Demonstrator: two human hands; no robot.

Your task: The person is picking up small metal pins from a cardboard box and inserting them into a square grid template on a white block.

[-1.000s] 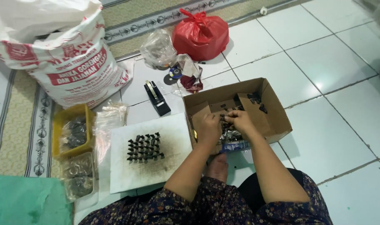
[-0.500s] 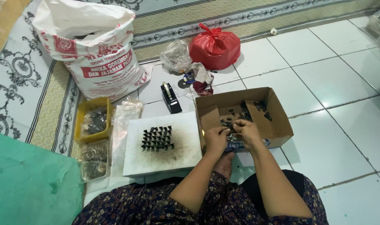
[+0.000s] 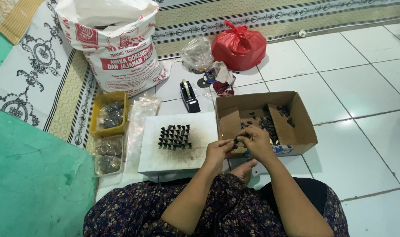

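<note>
Even, soft daylight fills the scene, bright without harsh shadows. The white floor tiles [image 3: 362,83] show mild glare toward the right edge. Focus is fairly sharp; small parts in the cardboard box [image 3: 305,131] blur together.

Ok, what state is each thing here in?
Cardboard box: open, holding small dark pieces.
White sack: upright, top open.
Red bag: tied shut.
Left hand and right hand: pinching a small dark piece between them.
White board: flat, bearing rows of dark pieces.
</note>
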